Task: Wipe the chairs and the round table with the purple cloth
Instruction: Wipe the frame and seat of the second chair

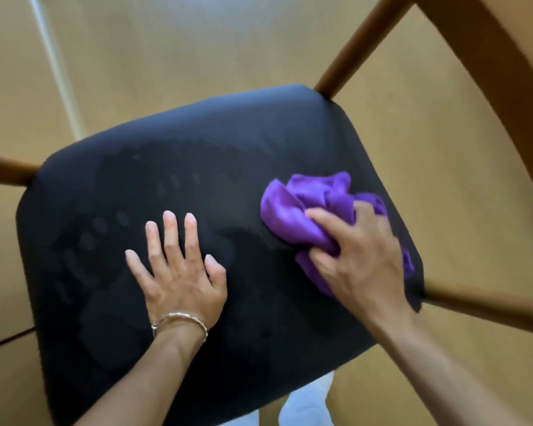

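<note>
Now our right hand (359, 259) grips the bunched purple cloth (302, 207) on the black seat's (228, 142) right side, left hand (179, 265) flat, fingers spread

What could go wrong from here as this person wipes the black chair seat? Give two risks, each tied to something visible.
1. The left hand lies flat on the black seat, where faint finger marks already show; it may leave new prints.
2. The right hand holds the purple cloth bunched near the seat's right edge, so wiping contact is small and patches could be missed.
</note>
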